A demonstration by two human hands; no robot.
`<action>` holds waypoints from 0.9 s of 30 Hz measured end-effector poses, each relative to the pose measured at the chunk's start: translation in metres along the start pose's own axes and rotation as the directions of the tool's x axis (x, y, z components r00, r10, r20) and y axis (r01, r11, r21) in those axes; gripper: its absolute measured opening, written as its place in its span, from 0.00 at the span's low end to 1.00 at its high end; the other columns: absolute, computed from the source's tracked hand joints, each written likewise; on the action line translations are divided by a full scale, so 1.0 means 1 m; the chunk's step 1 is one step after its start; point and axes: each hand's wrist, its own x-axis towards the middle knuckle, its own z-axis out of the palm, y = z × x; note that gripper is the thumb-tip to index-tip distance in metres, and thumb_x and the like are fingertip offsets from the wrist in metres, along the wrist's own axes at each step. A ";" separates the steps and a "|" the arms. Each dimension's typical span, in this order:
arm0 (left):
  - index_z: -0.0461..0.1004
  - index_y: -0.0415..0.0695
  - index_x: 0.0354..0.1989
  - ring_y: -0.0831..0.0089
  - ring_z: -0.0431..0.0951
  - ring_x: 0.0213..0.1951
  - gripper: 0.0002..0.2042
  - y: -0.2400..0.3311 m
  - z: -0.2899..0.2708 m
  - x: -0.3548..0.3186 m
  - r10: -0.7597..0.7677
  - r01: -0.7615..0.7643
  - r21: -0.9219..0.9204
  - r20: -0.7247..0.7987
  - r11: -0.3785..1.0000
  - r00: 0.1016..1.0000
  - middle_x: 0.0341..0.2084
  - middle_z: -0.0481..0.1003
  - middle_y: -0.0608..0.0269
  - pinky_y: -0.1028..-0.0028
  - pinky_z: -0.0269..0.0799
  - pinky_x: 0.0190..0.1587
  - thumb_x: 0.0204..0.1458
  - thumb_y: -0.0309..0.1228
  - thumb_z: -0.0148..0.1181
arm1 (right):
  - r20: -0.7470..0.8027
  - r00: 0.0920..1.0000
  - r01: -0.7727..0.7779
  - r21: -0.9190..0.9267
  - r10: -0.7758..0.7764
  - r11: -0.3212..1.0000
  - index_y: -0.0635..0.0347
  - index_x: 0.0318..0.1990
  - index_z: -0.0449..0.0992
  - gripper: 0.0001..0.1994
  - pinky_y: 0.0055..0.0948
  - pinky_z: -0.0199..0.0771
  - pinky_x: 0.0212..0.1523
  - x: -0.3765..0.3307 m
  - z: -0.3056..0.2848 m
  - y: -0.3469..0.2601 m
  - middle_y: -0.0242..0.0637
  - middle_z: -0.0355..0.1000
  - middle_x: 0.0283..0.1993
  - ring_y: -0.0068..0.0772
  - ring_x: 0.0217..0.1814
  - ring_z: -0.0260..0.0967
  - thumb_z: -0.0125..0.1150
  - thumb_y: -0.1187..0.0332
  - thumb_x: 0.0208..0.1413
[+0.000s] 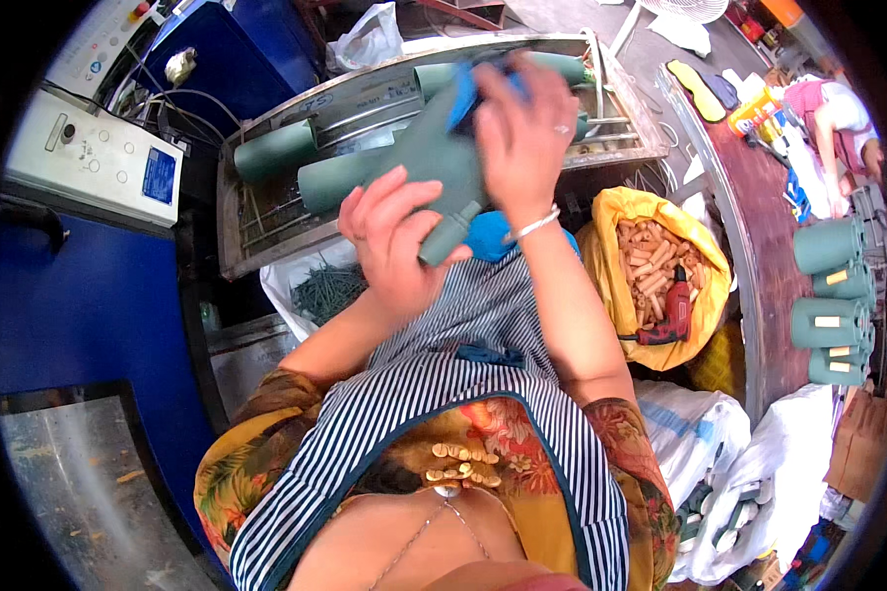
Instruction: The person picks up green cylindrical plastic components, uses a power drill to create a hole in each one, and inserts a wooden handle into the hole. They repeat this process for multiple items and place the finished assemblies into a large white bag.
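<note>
Tilted in front of me is a dark green bottle-shaped plastic piece (434, 158) with a wide body and a narrow neck pointing down toward me. My left hand (394, 251) is closed around its lower part, beside the neck, thumb and fingers on either side. Against the upper part of the body, my right hand (528, 148) presses a blue cloth (465, 98). Motion smears the right fingers, and part of the cloth is hidden beneath them. Behind the piece, several green cylinders (274, 153) lie in a metal-framed trough (232, 222).
A yellow sack (604, 219) at right holds brown tubes and a red power drill (676, 313). Green cylindrical parts (830, 320) stand on the right-hand bench (759, 295), where another person (833, 128) works. A blue cabinet (99, 305) and control box (99, 158) flank me on the left.
</note>
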 end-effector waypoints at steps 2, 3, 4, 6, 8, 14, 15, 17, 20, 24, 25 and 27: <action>0.69 0.44 0.39 0.54 0.67 0.57 0.23 0.010 0.013 0.000 0.054 -0.042 0.128 -0.090 0.991 0.994 0.48 0.71 0.57 0.55 0.49 0.63 0.51 0.54 0.60 | -0.074 0.934 -0.305 0.346 0.350 0.887 0.54 0.61 0.66 0.25 0.49 0.45 0.69 0.004 0.008 0.010 0.53 0.53 0.68 0.57 0.69 0.48 0.54 0.56 0.59; 0.69 0.44 0.39 0.55 0.68 0.56 0.23 0.009 0.028 -0.002 0.055 -0.034 0.162 -0.128 0.986 0.990 0.48 0.71 0.58 0.55 0.49 0.63 0.52 0.54 0.60 | -0.039 0.865 -0.402 0.544 0.501 0.736 0.58 0.65 0.61 0.28 0.47 0.45 0.70 0.002 0.016 0.009 0.59 0.49 0.69 0.60 0.70 0.46 0.54 0.56 0.60; 0.69 0.44 0.39 0.56 0.68 0.56 0.23 0.007 0.037 -0.004 0.057 -0.024 0.194 -0.167 0.981 0.984 0.47 0.71 0.58 0.55 0.48 0.64 0.52 0.53 0.60 | 0.101 0.839 -0.486 0.584 0.535 0.651 0.59 0.68 0.53 0.33 0.47 0.41 0.71 -0.017 0.017 -0.005 0.61 0.44 0.70 0.62 0.72 0.42 0.53 0.54 0.61; 0.69 0.44 0.41 0.56 0.69 0.55 0.22 -0.001 0.048 -0.002 -0.082 0.085 -0.001 -0.245 0.996 0.966 0.47 0.71 0.59 0.55 0.48 0.64 0.54 0.52 0.59 | 0.269 0.772 -0.587 0.648 0.575 0.485 0.62 0.71 0.44 0.39 0.45 0.38 0.72 -0.064 0.024 -0.030 0.58 0.41 0.72 0.59 0.74 0.39 0.52 0.50 0.62; 0.68 0.43 0.45 0.57 0.70 0.54 0.21 -0.008 0.047 -0.008 -0.182 0.152 -0.161 -0.195 0.975 0.964 0.46 0.72 0.58 0.58 0.53 0.62 0.56 0.49 0.58 | 0.406 0.639 -0.588 0.805 0.653 0.075 0.61 0.70 0.48 0.36 0.38 0.42 0.72 -0.073 0.019 -0.057 0.45 0.46 0.72 0.43 0.73 0.45 0.48 0.46 0.64; 0.68 0.39 0.51 0.65 0.71 0.53 0.22 -0.008 0.007 -0.011 -0.750 0.559 -0.829 0.387 -0.029 0.536 0.48 0.72 0.59 0.63 0.66 0.58 0.58 0.45 0.58 | 0.636 0.554 -0.450 0.771 0.537 -0.451 0.59 0.61 0.65 0.32 0.37 0.68 0.60 -0.003 -0.024 0.018 0.38 0.69 0.58 0.37 0.58 0.67 0.44 0.40 0.63; 0.67 0.38 0.51 0.66 0.71 0.53 0.23 -0.010 0.002 -0.005 -0.716 0.501 -0.793 0.568 -0.346 0.405 0.47 0.71 0.60 0.62 0.66 0.58 0.58 0.45 0.58 | 0.631 0.594 -0.434 0.773 0.498 -0.462 0.60 0.59 0.68 0.32 0.37 0.68 0.59 0.003 -0.030 0.035 0.39 0.71 0.56 0.37 0.57 0.69 0.44 0.40 0.63; 0.70 0.36 0.51 0.66 0.76 0.47 0.22 -0.051 0.008 -0.015 -0.534 0.547 -0.536 0.826 -0.644 0.181 0.46 0.74 0.56 0.65 0.72 0.54 0.60 0.44 0.55 | 0.522 0.748 -0.430 0.851 0.409 -0.302 0.60 0.58 0.68 0.31 0.37 0.69 0.59 -0.024 -0.012 0.079 0.38 0.71 0.56 0.37 0.57 0.68 0.44 0.41 0.63; 0.73 0.36 0.49 0.64 0.80 0.41 0.21 -0.067 0.029 -0.022 -0.323 0.535 -0.323 0.941 -0.780 0.097 0.44 0.78 0.53 0.66 0.76 0.47 0.62 0.44 0.53 | 0.560 0.653 -0.260 0.798 0.510 -0.544 0.59 0.57 0.69 0.26 0.36 0.70 0.57 -0.099 0.028 0.091 0.37 0.71 0.56 0.36 0.57 0.69 0.47 0.46 0.64; 0.74 0.35 0.48 0.66 0.80 0.41 0.23 -0.094 0.048 -0.052 -0.141 0.580 -0.182 0.983 -0.794 0.115 0.42 0.78 0.55 0.67 0.76 0.47 0.60 0.47 0.54 | 0.551 0.594 -0.452 0.831 0.585 -0.323 0.62 0.59 0.68 0.24 0.35 0.70 0.59 -0.119 -0.005 0.032 0.39 0.71 0.58 0.34 0.57 0.69 0.48 0.54 0.64; 0.75 0.35 0.48 0.66 0.80 0.41 0.24 -0.101 0.043 -0.048 -0.201 0.696 -0.160 0.979 -0.700 0.023 0.42 0.79 0.55 0.67 0.75 0.48 0.60 0.48 0.55 | 0.543 0.646 -0.426 0.840 0.536 -0.337 0.62 0.59 0.68 0.23 0.35 0.70 0.59 -0.123 -0.020 0.037 0.39 0.71 0.57 0.34 0.57 0.69 0.47 0.55 0.64; 0.72 0.34 0.52 0.67 0.79 0.44 0.27 -0.088 0.036 -0.023 -0.274 0.854 -0.104 0.961 -0.510 -0.047 0.45 0.77 0.56 0.69 0.74 0.49 0.58 0.50 0.55 | 0.853 0.422 -0.328 0.459 0.307 -0.826 0.66 0.57 0.70 0.23 0.38 0.71 0.59 -0.086 -0.080 0.066 0.46 0.74 0.53 0.41 0.53 0.74 0.47 0.58 0.64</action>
